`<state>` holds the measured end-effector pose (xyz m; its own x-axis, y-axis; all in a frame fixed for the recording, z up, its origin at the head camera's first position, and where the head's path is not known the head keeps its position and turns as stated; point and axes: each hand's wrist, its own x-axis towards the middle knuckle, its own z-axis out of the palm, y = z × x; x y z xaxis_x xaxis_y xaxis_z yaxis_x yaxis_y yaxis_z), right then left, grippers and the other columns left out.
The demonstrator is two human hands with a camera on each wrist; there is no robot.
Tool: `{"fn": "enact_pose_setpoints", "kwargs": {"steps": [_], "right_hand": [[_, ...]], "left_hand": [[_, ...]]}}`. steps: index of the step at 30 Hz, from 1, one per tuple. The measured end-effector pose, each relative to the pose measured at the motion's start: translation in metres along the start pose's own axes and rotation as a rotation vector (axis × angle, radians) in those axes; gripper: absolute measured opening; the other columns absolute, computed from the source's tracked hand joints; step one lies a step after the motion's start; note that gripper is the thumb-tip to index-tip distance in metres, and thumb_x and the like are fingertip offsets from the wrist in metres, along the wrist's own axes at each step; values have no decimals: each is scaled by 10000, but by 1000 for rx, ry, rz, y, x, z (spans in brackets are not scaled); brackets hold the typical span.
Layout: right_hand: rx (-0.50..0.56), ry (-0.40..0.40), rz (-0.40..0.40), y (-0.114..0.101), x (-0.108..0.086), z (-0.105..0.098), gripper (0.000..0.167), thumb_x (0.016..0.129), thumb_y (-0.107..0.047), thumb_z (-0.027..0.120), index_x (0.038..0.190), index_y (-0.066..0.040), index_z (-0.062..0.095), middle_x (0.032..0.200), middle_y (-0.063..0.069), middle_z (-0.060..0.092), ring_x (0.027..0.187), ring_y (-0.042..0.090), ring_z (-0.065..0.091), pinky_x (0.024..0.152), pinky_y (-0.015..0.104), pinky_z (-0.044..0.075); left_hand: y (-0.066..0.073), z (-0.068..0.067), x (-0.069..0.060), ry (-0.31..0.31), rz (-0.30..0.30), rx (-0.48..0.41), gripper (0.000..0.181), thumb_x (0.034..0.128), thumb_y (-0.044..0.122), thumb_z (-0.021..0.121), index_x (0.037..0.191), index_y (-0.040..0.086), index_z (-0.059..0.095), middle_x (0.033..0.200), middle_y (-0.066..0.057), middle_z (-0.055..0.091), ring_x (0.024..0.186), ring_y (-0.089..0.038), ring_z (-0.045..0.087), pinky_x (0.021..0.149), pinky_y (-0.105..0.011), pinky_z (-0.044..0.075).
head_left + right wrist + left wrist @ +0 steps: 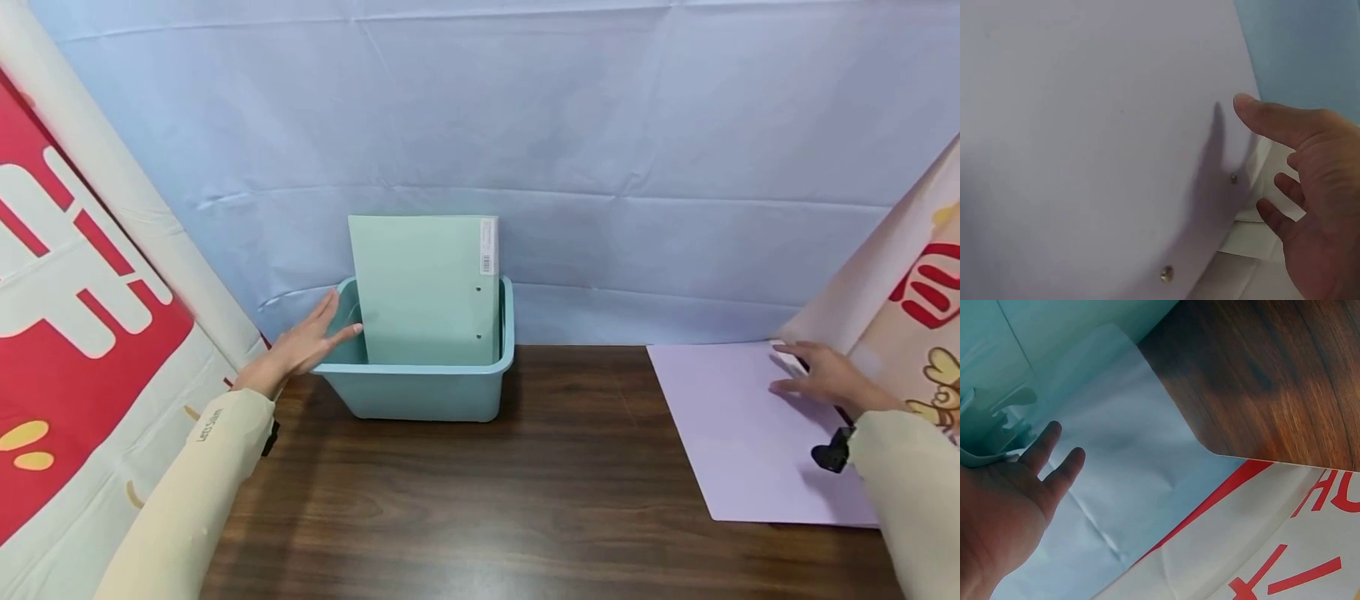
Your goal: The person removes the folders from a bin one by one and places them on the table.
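A pale green folder point(423, 283) with a white label stands upright in a blue-green bin point(420, 396). At the bin's left rim is the left hand point(303, 342), fingers spread and holding nothing; the left wrist view shows this hand point(1016, 512) with its fingers extended. A lilac folder point(742, 433) lies flat on the table's right side. Over its upper right edge hovers or rests the right hand point(828, 379); contact cannot be told. In the right wrist view the hand point(1316, 169) is beside the lilac folder point(1104, 125), its thumb extended, with metal rivets near the edge.
The dark wood table point(525, 492) spreads between the bin and the lilac folder. A light blue cloth point(562, 125) hangs behind. Printed cloths stand at the left point(82, 350) and the right point(918, 325).
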<state>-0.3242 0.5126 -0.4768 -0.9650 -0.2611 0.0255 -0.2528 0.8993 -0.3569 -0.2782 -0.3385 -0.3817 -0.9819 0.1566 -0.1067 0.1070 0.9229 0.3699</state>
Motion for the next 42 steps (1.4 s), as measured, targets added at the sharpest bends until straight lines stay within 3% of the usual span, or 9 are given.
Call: {"fn": "enact_pose_setpoints", "kwargs": {"steps": [4, 7, 12, 15, 18, 24, 29, 34, 42], "right_hand": [[12, -23, -8, -3, 3, -6, 901, 819, -266, 918, 1451, 193, 468, 1446, 534, 367, 1204, 632, 477, 890, 667, 469], [21, -27, 6, -7, 2, -10, 921, 828, -309, 912, 1473, 173, 464, 1450, 523, 380, 1117, 549, 531, 781, 481, 493], [47, -3, 18, -16, 0, -15, 878, 857, -311, 889, 1488, 137, 474, 1396, 502, 459, 766, 290, 520, 607, 302, 383], [64, 6, 13, -22, -3, -16, 852, 871, -301, 879, 1495, 119, 480, 1331, 474, 511, 707, 214, 459, 564, 298, 353], [59, 9, 7, -28, -4, -18, 862, 868, -307, 887, 1500, 114, 481, 1354, 480, 509, 839, 317, 539, 619, 326, 396], [37, 47, -55, -40, -2, -23, 842, 845, -270, 910, 1479, 122, 516, 1438, 499, 444, 1140, 566, 562, 814, 616, 508], [14, 100, -113, -55, -1, -26, 785, 819, -218, 930, 1441, 104, 575, 1411, 459, 517, 1009, 395, 573, 711, 382, 489], [2, 146, -182, -73, 4, -28, 741, 804, -196, 933, 1410, 85, 613, 1394, 406, 572, 1000, 385, 617, 660, 300, 460], [-19, 226, -310, -104, 14, -31, 704, 759, -148, 951, 1358, 81, 660, 1389, 351, 613, 1181, 509, 611, 805, 600, 589]], "left_hand": [[-3, 1, 0, 4, 4, -3, 1003, 1031, 785, 313, 1693, 186, -143, 1773, -46, -189, 1630, -419, -18, 1192, -796, 84], [-4, 2, 0, 5, 5, -3, 1006, 1028, 791, 309, 1693, 186, -142, 1773, -40, -190, 1632, -416, -16, 1192, -795, 86], [-3, 4, 2, 3, 2, 2, 997, 1030, 787, 309, 1691, 198, -150, 1773, -37, -188, 1632, -415, -14, 1177, -817, 74], [-2, 4, 3, 2, 0, 5, 1006, 1026, 794, 307, 1693, 192, -145, 1775, -40, -183, 1631, -418, -12, 1170, -826, 68], [-1, 3, 3, 1, 1, 11, 1014, 1024, 798, 306, 1695, 180, -138, 1776, -46, -179, 1630, -422, -5, 1168, -828, 74], [0, 2, 2, 1, -3, 19, 986, 1047, 753, 330, 1697, 175, -134, 1778, -56, -168, 1627, -433, 13, 1157, -840, 83], [1, 1, 3, 0, -1, 24, 989, 1045, 758, 327, 1697, 174, -135, 1779, -57, -166, 1628, -432, 14, 1160, -837, 93], [1, 0, 3, 4, 4, 21, 1009, 1030, 787, 310, 1697, 173, -133, 1779, -53, -169, 1629, -428, 9, 1165, -831, 95], [0, 0, 2, 10, 12, 9, 972, 1056, 739, 325, 1697, 167, -130, 1774, -38, -184, 1628, -430, 3, 1169, -825, 83]]}}
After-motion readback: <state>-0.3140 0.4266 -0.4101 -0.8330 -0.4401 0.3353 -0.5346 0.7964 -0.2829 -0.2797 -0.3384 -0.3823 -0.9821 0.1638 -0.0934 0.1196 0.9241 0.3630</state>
